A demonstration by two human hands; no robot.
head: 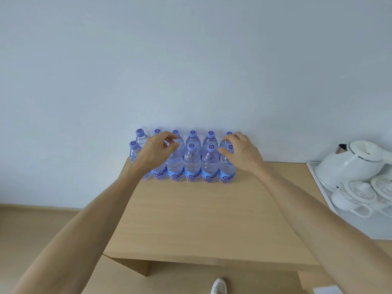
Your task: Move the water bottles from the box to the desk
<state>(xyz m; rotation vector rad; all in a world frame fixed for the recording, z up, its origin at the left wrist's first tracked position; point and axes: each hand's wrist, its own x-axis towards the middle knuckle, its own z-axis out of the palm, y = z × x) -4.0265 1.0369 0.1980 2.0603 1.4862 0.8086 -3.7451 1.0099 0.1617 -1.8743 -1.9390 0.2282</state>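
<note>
White shoe [219,286] lowest, below both forearms. Left hand [156,154], right hand [240,152] loosely curled, fingers parted, over water bottles [192,164] on desk [201,219]; contact unclear.

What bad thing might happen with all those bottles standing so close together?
The bottles stand packed in two rows against the wall, so a nudge from the left hand or the right hand could topple several like dominoes. The leftmost bottle stands right at the desk's left edge, so it might fall to the floor.
</note>
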